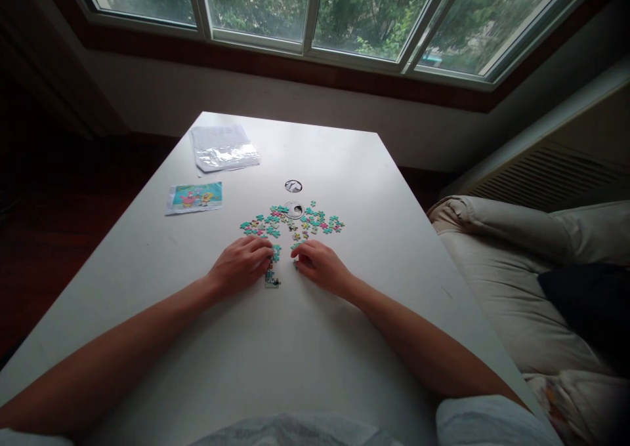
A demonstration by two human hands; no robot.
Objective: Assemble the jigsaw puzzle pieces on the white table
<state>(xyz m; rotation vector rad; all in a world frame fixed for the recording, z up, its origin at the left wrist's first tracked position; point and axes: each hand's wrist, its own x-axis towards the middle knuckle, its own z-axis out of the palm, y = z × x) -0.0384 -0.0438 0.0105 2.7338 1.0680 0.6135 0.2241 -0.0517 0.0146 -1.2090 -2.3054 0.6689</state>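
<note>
Both my forearms reach across a white table (344,170). My left hand (241,263) rests palm down with fingers curled, its fingertips on a small joined strip of jigsaw pieces (272,277). My right hand (319,265) lies close beside it, fingers curled and pinched on a teal piece at its fingertips. Just beyond both hands lies a scatter of loose teal, pink and yellow puzzle pieces (295,223).
A cartoon reference picture (194,197) lies at the left of the pieces. A clear plastic bag on paper (224,147) sits further back. Two round cable holes (293,185) are in the tabletop. A cushioned seat (516,282) stands at the right; windows behind.
</note>
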